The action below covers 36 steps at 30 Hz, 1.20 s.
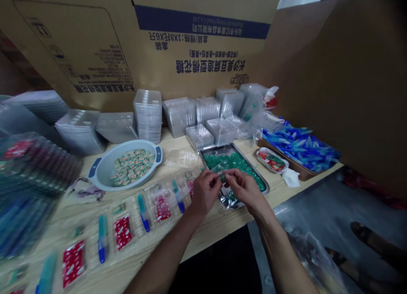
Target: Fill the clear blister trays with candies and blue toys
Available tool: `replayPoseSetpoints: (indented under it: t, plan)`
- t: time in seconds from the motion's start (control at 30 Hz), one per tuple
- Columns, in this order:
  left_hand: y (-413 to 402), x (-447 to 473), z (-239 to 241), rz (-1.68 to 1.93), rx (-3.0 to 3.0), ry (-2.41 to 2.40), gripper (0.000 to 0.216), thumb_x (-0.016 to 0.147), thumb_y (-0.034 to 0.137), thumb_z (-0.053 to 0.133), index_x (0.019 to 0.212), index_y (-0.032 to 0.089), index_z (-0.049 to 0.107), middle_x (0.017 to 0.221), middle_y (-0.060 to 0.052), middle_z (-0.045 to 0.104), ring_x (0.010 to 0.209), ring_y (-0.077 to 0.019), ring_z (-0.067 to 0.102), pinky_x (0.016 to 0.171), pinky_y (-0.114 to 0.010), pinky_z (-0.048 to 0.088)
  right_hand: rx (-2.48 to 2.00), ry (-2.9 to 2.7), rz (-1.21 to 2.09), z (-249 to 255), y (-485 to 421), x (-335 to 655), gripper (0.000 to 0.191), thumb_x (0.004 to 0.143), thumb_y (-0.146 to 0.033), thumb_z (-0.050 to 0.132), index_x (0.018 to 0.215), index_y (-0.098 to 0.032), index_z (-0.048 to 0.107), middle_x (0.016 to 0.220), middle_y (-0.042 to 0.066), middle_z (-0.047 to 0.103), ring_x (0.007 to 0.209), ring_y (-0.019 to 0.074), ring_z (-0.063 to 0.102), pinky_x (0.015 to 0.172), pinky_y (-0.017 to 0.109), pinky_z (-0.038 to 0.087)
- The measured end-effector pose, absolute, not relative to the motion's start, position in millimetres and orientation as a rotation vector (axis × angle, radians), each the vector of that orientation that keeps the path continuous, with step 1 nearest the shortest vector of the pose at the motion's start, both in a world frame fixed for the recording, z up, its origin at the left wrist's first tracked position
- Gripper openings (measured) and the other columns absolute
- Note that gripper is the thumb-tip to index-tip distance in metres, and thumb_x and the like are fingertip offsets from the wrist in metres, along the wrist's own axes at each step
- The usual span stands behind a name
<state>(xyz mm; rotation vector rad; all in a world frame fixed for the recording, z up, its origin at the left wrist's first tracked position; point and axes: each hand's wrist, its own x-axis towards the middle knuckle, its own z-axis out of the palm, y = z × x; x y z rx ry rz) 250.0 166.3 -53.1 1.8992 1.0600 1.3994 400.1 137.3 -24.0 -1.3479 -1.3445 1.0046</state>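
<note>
My left hand (206, 190) and my right hand (243, 187) meet over the near part of a metal tray (266, 187) of green pieces (237, 162). Both hands pinch a small green piece (222, 177) with clear edges, perhaps wrapped; my fingers partly cover it. Left of my hands runs a row of clear plastic trays (135, 205). In them lie red packets with white marks (123, 232), blue-and-teal plastic knife-like pieces (143, 213) and small striped pieces (119, 208).
A pale blue basin (98, 175) holds striped pieces. Stacked clear trays (148, 116) line the cardboard wall (203, 39). At right stand a foil dish (272, 160), a white tissue (291, 177) and a box of blue pieces (299, 143). Filled trays (34, 162) pile up at left. A person's feet (365, 236) show lower right.
</note>
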Motion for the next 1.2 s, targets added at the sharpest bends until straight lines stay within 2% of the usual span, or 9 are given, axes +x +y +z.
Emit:
replayPoseSetpoints:
  t: [0.13,0.23,0.37,0.53,0.63,0.7,0.93,1.13,1.2]
  plan:
    - [163,252,-52,1.426,1.862,1.038,0.014,0.087,0.014,0.062,0.092,0.018,0.074,0.086,-0.005,0.066,0.076,-0.0132,0.064,0.066,-0.023,0.050,-1.373,-1.415,0.916,-30,141,401,0.029,0.083,-0.049,0.060,0.093,-0.021,0.061,0.066,-0.001,0.062,0.063,0.0172,0.059,0.061,0.029,0.046]
    - [163,251,-51,1.413,1.771,1.033,0.015,0.087,0.017,0.063,0.098,0.019,0.073,0.090,-0.005,0.066,0.079,-0.0140,0.065,0.068,-0.023,0.052,-1.388,-1.494,0.846,-27,138,404,0.025,0.087,-0.043,0.055,0.099,-0.021,0.061,0.074,0.001,0.067,0.067,0.0184,0.062,0.063,0.030,0.047]
    - [164,249,-52,1.345,1.549,1.002,0.020,0.092,0.022,0.057,0.109,0.020,0.068,0.096,-0.004,0.061,0.071,-0.0112,0.063,0.064,-0.022,0.052,-1.489,-1.529,0.505,-16,135,409,0.024,0.090,-0.033,0.051,0.107,-0.021,0.062,0.087,0.005,0.071,0.079,0.0211,0.066,0.073,0.034,0.048]
    - [160,248,-50,1.261,1.511,0.915,0.039,0.095,0.020,0.051,0.133,0.025,0.049,0.104,-0.003,0.059,0.066,-0.0083,0.058,0.060,-0.021,0.048,-1.509,-1.611,0.183,-15,145,409,0.020,0.088,-0.027,0.051,0.101,-0.021,0.064,0.099,0.009,0.069,0.096,0.0264,0.064,0.086,0.041,0.047]
    - [158,249,-50,1.253,1.541,0.879,0.053,0.096,0.019,0.048,0.146,0.027,0.033,0.113,-0.006,0.061,0.066,-0.0081,0.056,0.062,-0.022,0.047,-1.494,-1.651,0.214,-21,151,406,0.021,0.089,-0.027,0.050,0.104,-0.021,0.064,0.096,0.008,0.067,0.093,0.0255,0.062,0.084,0.041,0.047]
    - [158,250,-53,1.269,1.553,0.895,0.057,0.096,0.019,0.049,0.150,0.027,0.029,0.115,-0.008,0.062,0.070,-0.0100,0.057,0.066,-0.024,0.048,-1.470,-1.672,0.260,-25,153,403,0.021,0.089,-0.027,0.051,0.105,-0.020,0.063,0.092,0.007,0.066,0.088,0.0243,0.062,0.081,0.039,0.047]
    - [160,248,-56,1.264,1.519,0.901,0.055,0.098,0.023,0.048,0.149,0.025,0.031,0.120,-0.011,0.064,0.082,-0.0145,0.062,0.073,-0.029,0.049,-1.515,-1.716,0.243,-29,153,395,0.020,0.089,-0.023,0.050,0.106,-0.020,0.060,0.089,0.006,0.065,0.086,0.0239,0.061,0.080,0.038,0.044]
    - [166,241,-49,1.230,1.347,0.910,0.058,0.095,0.027,0.055,0.149,0.024,0.033,0.117,-0.009,0.069,0.078,-0.0131,0.063,0.072,-0.027,0.047,-1.614,-1.867,0.045,-28,147,382,0.023,0.093,-0.017,0.044,0.110,-0.019,0.060,0.103,0.010,0.066,0.099,0.0282,0.058,0.091,0.045,0.038]
    - [167,241,-46,1.226,1.218,0.868,0.060,0.092,0.029,0.061,0.147,0.024,0.037,0.118,-0.009,0.071,0.084,-0.0143,0.065,0.075,-0.027,0.049,-1.625,-1.828,0.041,-29,149,377,0.024,0.093,-0.016,0.043,0.110,-0.018,0.060,0.104,0.011,0.067,0.099,0.0282,0.058,0.091,0.045,0.038]
